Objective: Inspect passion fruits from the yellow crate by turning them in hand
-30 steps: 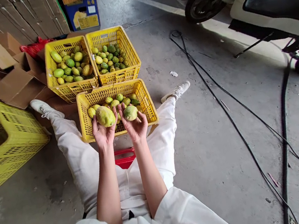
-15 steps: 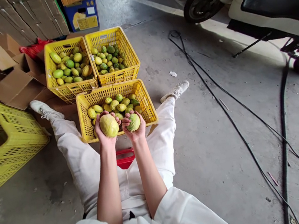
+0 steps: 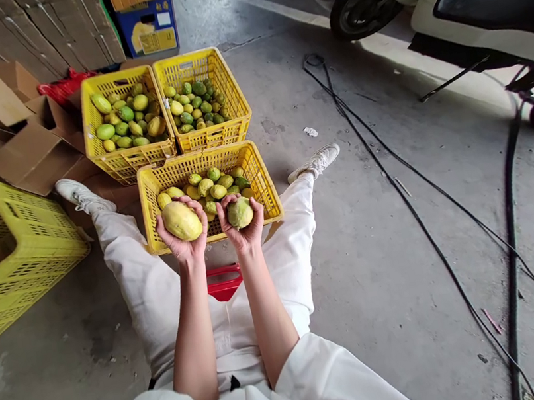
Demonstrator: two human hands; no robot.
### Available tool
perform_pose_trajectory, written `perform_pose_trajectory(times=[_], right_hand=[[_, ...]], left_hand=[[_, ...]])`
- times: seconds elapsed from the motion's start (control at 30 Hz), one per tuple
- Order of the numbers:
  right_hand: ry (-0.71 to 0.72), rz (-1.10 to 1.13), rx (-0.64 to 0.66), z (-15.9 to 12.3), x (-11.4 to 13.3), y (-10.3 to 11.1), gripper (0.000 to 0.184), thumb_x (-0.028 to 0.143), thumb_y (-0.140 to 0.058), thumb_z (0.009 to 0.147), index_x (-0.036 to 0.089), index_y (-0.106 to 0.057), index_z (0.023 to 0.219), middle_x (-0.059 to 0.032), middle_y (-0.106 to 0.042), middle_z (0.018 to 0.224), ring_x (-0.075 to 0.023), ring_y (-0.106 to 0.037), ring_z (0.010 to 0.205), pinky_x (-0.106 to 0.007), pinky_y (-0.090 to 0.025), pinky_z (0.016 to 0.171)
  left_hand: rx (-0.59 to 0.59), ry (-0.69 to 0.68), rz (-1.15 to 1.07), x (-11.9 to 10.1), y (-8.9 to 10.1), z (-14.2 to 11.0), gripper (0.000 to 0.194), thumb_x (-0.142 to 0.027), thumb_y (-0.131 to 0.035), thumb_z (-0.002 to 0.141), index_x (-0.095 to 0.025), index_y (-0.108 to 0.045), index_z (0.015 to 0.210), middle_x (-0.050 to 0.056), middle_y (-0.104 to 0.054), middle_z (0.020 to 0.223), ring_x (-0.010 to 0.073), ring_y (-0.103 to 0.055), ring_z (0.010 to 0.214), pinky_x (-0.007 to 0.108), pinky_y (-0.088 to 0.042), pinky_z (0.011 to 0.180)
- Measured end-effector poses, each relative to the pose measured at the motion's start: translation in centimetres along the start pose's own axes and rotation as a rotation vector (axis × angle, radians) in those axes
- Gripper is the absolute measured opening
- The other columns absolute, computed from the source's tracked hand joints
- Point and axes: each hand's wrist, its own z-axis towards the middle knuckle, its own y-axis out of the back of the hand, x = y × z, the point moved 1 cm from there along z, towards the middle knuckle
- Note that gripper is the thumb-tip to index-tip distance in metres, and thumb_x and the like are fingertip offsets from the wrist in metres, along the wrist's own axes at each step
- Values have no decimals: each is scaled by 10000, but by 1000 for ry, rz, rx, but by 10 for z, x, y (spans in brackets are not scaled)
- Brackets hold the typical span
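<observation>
A large yellow lemon (image 3: 182,220) rests in my left hand (image 3: 184,247), with the fingers curled round its sides. My right hand (image 3: 247,235) grips a smaller, greener lemon (image 3: 240,212). Both hands are over the near rim of a yellow plastic crate (image 3: 267,183) between my legs. Inside that crate lie several yellow and green lemons (image 3: 218,190), partly hidden behind my hands.
Behind stand two more yellow crates, a left one (image 3: 127,155) and a right one (image 3: 236,108), both holding lemons. Cardboard boxes (image 3: 29,155) and a tall yellow-green crate (image 3: 30,262) are at left. Black cables (image 3: 415,218) and a scooter (image 3: 494,12) are at right.
My hands have moved slightly apart. Both lemons have been turned in the fingers, so the larger one now lies lengthwise and the smaller one shows another side.
</observation>
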Motion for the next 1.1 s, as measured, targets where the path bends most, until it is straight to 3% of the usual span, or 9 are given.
perform_pose_trajectory(times=[0.13,0.3,0.43,0.53,0.6,0.77,0.9,1.0,1.1], right_hand=[[-64,2,68,1,1,1,63,253,-540,785,205,-508,810,40,-591,714,-40,-524,538,-82,-443,416],[-88,-23,99,3,2,4,173,356,-474,873,204,-537,821,23,-579,695,-59,-498,521,-97,-417,374],[-35,-62,167,0,0,0,272,332,-407,877,220,-592,1042,-40,-667,946,-131,-640,825,-248,-592,649],[26,-112,196,-4,0,-5,342,286,-422,843,225,-581,1140,-63,-660,1143,-202,-607,1110,-439,-563,892],[53,-91,188,-6,1,-6,335,278,-459,831,223,-580,1139,-57,-659,1166,-205,-586,1163,-442,-549,927],[-21,152,195,-5,3,2,245,366,-549,829,243,-579,1039,-2,-656,929,-97,-656,854,-236,-605,752],[-138,239,216,0,3,12,167,360,-535,841,217,-555,926,14,-607,806,-52,-588,632,-106,-534,524],[-166,160,157,4,3,17,155,344,-481,866,201,-540,863,9,-583,743,-53,-523,547,-89,-436,398],[-169,76,105,6,2,16,219,366,-424,891,196,-548,830,-1,-581,716,-66,-511,540,-104,-423,390]], left_hand=[[-50,108,39,-2,0,0,335,-504,-529,808,-193,-597,913,25,-616,841,88,-572,662,154,-480,546],[-130,42,223,-1,-7,5,374,-491,-455,844,-161,-631,843,48,-641,748,118,-580,555,201,-447,460],[-116,28,258,0,-11,7,481,-470,-312,931,-151,-669,978,77,-688,770,153,-623,585,241,-493,499],[-64,35,124,0,-12,5,436,-394,-288,970,-162,-645,1065,77,-706,928,176,-678,867,295,-558,770],[-29,39,31,0,-13,3,416,-409,-302,979,-170,-630,1071,87,-693,1029,180,-644,1040,305,-533,888],[2,161,-133,1,-9,0,377,-495,-420,930,-171,-605,980,50,-658,914,93,-641,808,177,-543,760],[-56,277,-97,4,2,3,330,-447,-427,920,-169,-603,945,37,-630,824,90,-610,695,170,-541,637],[-140,302,-25,8,8,6,346,-407,-373,917,-153,-599,851,40,-612,743,96,-584,608,174,-515,544],[-246,253,41,7,9,8,376,-398,-344,909,-144,-614,848,57,-627,719,127,-596,610,215,-519,538]])
